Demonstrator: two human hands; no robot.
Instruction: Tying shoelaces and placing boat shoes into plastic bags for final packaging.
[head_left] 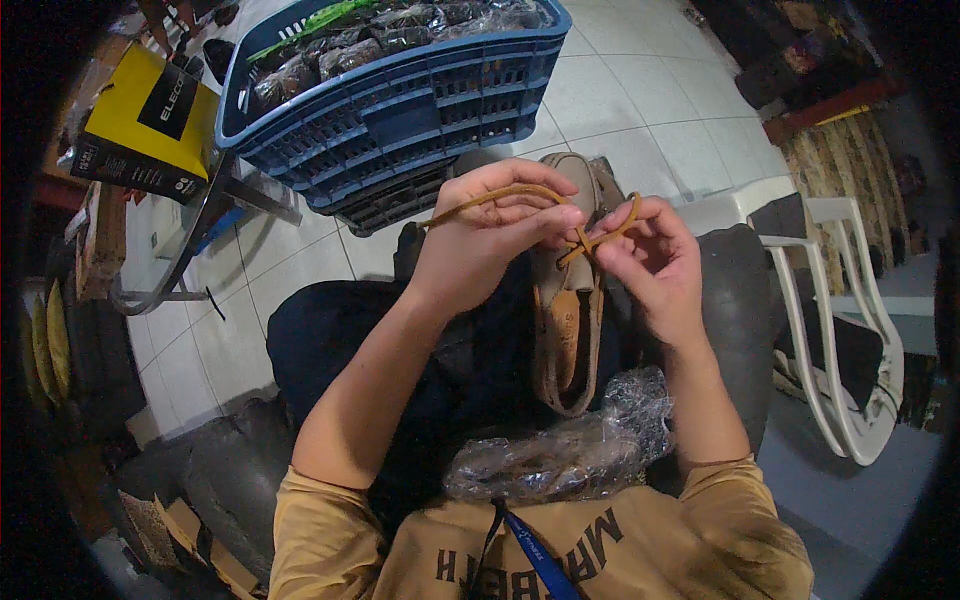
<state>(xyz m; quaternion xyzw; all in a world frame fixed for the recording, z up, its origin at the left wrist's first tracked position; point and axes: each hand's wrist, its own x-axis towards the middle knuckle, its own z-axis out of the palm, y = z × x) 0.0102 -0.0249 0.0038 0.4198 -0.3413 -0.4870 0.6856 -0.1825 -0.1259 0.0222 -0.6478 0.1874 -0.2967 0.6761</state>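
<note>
A tan shoe [546, 345] rests on my lap with its toe pointing away from me and its insole showing at the near end. Over its front, a yellow-brown shoelace [580, 246] is crossed, with a loop on the right side. My left hand [490, 225] is closed, pinching the lace between thumb and fingers, and one strand runs back across its fingers to the left. On the other side, my right hand [655, 265] pinches the loop with thumb and fingertips. Crumpled clear plastic wrap [570, 450] lies on my lap close to my body.
Ahead on the left stands a blue plastic crate [400, 120] filled with plastic-wrapped items. A yellow and black box [150, 120] sits left of it, above a curved metal frame [170, 270]. To my right is a white plastic chair [850, 400]. Pale tiles [640, 75] cover the floor.
</note>
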